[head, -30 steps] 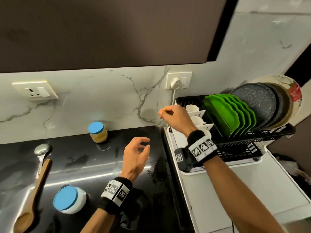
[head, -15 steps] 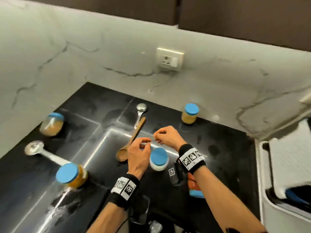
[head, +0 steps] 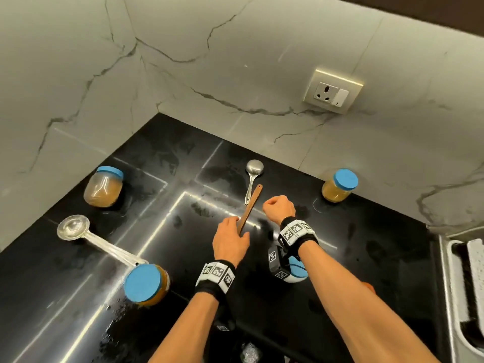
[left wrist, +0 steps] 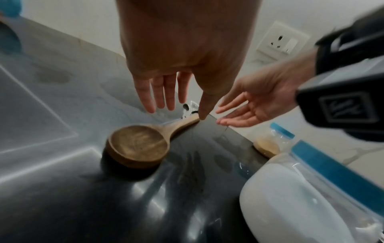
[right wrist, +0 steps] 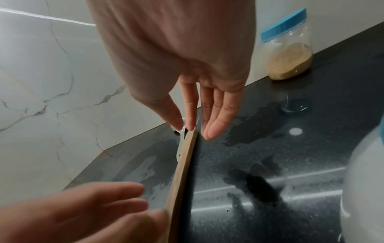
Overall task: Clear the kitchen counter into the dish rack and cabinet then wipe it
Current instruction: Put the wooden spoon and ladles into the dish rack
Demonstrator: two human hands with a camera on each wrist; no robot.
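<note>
Centrally, both hands converge on the wooden spoon (head: pixel 249 209), which lies on the black surface (head: pixel 366 244) with its handle pointing toward 12 o'clock and its bowl toward 6 o'clock, hidden under the left hand in the head view. Left hand (head: pixel 230 241): fingers straight and spread, thumb tip at the handle, holding nothing. Right hand (head: pixel 279 208): fingers extended downward, thumb and forefinger tips at the handle's far end, beside the steel spoon (head: pixel 252 179); whether this grip has closed cannot be told. Step in hand, as judged: clearing utensils, with the wooden spoon chosen for the dish rack. The next move calls for closing a pinch on the thin handle, lifting it free of the steel spoon just beside it, then carrying it toward 3 o'clock. Four blue-lidded jars (head: pixel 339 188) and a ladle (head: pixel 86 235) remain uncollected.
</note>
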